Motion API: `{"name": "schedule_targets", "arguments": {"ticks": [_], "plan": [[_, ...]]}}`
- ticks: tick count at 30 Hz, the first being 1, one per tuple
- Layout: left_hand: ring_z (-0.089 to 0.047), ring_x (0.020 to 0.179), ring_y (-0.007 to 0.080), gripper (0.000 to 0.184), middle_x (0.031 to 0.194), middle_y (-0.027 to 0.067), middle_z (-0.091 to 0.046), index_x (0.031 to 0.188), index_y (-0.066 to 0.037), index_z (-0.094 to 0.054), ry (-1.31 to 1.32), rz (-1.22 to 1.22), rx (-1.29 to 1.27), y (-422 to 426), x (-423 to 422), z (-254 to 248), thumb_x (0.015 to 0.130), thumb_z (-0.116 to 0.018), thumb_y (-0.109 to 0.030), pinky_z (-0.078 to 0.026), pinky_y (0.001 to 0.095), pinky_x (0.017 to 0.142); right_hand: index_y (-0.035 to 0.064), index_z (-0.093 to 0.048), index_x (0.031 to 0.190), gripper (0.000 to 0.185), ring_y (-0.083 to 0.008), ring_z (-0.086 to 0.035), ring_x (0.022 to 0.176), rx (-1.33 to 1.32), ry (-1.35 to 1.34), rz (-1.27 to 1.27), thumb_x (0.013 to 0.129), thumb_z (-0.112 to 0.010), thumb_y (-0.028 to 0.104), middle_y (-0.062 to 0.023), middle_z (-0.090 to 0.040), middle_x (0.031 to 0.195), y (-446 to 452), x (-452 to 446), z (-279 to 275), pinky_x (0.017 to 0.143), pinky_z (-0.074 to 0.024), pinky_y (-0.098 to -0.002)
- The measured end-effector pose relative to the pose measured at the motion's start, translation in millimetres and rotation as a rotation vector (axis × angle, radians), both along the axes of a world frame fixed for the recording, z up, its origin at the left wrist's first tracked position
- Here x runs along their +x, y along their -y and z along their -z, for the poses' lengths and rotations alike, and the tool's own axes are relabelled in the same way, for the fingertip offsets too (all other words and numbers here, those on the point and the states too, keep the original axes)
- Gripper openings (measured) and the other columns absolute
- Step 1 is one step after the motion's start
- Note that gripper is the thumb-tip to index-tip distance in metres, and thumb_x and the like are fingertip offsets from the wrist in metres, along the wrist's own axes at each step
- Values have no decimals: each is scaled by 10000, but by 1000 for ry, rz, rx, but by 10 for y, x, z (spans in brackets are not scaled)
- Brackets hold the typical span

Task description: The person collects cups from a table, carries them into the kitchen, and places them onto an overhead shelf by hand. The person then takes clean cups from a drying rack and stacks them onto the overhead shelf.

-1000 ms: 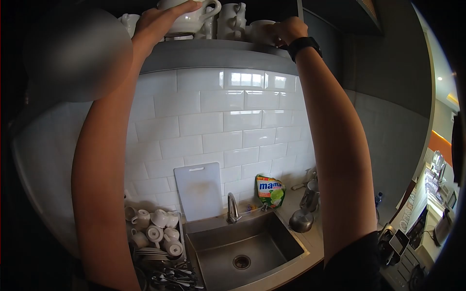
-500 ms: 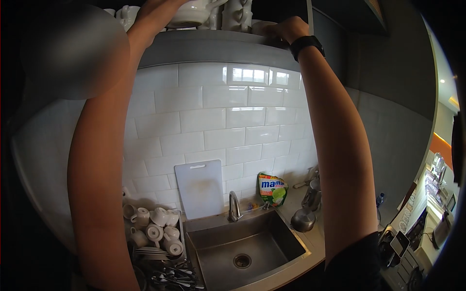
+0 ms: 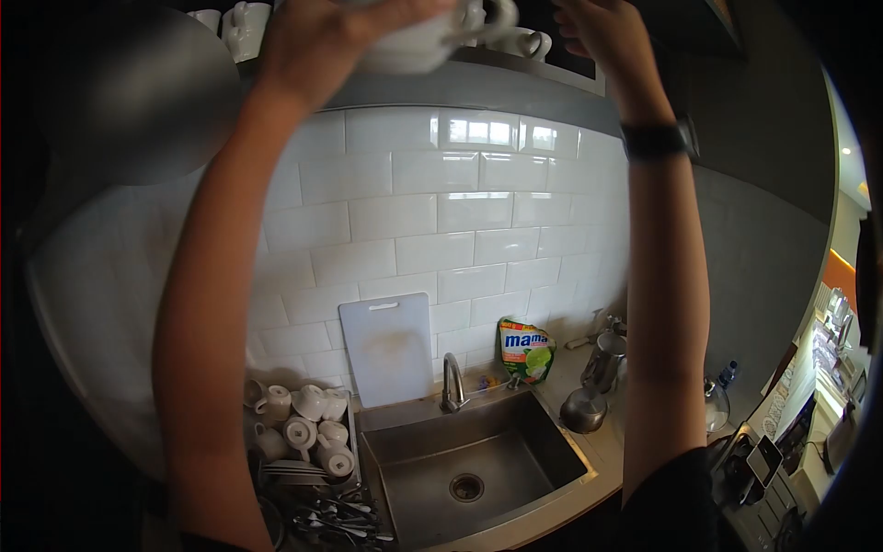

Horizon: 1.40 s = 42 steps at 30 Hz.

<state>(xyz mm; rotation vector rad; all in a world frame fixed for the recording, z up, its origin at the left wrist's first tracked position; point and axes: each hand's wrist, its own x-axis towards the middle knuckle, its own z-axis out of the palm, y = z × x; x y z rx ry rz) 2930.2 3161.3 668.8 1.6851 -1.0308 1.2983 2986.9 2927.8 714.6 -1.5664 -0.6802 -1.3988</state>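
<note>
At the top edge, my left hand [image 3: 336, 41] is closed on a white ceramic teapot [image 3: 409, 44], blurred and partly cut off by the frame. The teapot is in front of the shelf's edge. My right hand [image 3: 614, 41] is up at the right end of the shelf [image 3: 478, 87], fingers loosely bent and apart, with nothing seen in it. White cups [image 3: 529, 43] lie on the shelf between my hands. More white cups [image 3: 246, 32] stand to the left of my left hand.
Below is a steel sink [image 3: 395, 478] with a faucet [image 3: 452, 382]. A rack of white cups [image 3: 299, 432] and cutlery [image 3: 336, 524] sits left. A cutting board [image 3: 388, 350] leans on the tiles; a detergent pouch [image 3: 527, 351] and metal pots [image 3: 584, 412] stand right.
My left hand has brought the teapot right and outward from the shelf. My right hand has left the stacked cups and moved right; some cups there now lie on their sides.
</note>
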Motion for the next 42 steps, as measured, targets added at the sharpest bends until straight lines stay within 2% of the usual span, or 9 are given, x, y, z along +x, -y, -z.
{"name": "schedule_targets", "arguments": {"ticks": [5,7,14,17,22,29,33,35,42], "plan": [[-640,822,168,540,930,117,-665,1071,28,-627,-72,113,50,229,-155,570,700,-699,-358,-495,270,724,23,-601,1116,397,-106,-549,569,-162,-242,-338,944,-454,349,-55,-613,778,-70,-749,1075,457,-419,-241],[-642,806,165,534,925,114,-670,1072,37,-621,-111,250,48,319,-149,766,697,-706,-333,-505,267,703,-12,-603,914,330,-112,-585,600,-188,-382,-458,912,-514,306,-46,-587,701,-21,-884,1365,474,-445,-232],[-636,933,212,709,1012,139,-637,1128,19,-501,-165,215,10,526,-136,1490,608,-847,-316,-495,308,837,-88,-568,1032,410,-228,-640,756,-65,-732,-861,960,-377,267,-149,-612,931,343,-1155,1933,567,-531,-279],[-683,847,277,817,923,166,-669,1068,37,-484,-32,91,-43,584,-46,1644,565,-850,-493,-543,346,763,-72,-571,1021,381,-216,-639,788,-236,-854,-791,961,-387,256,-136,-611,907,355,-1218,1958,628,-535,-284],[-668,844,346,784,932,270,-616,1104,89,-428,-128,106,75,611,-151,1680,818,-557,-629,-545,414,738,-30,-594,998,344,-101,-599,693,-213,-873,-606,851,-689,267,-32,-605,764,373,-1092,1998,632,-506,-235],[-533,1074,331,509,1127,162,-558,1174,-49,-480,270,-464,324,241,139,854,841,-631,-402,-406,410,945,37,-639,867,384,-53,-525,528,-231,-519,-278,806,-709,410,7,-569,633,762,-942,1288,471,-407,-183],[-324,1321,321,724,1388,144,-410,1346,-58,-401,381,-1062,164,-63,503,339,870,-474,-598,-242,484,1087,123,-576,819,407,20,-406,556,-364,-374,9,843,-623,527,77,-467,652,724,-710,516,474,-289,-156],[-252,1366,334,767,1449,128,-343,1399,-67,-344,439,-1308,123,-119,717,327,869,-456,-611,-184,539,1105,57,-621,809,334,-39,-394,493,-356,-406,-19,856,-655,387,40,-445,592,554,-643,158,455,-299,-189],[-181,1386,362,818,1479,108,-299,1429,-74,-287,356,-1308,141,-92,732,369,855,-452,-633,-120,602,1100,2,-628,634,394,-79,-430,415,-116,-250,188,796,-737,345,-22,-508,522,176,165,-683,394,-299,-251]]}}
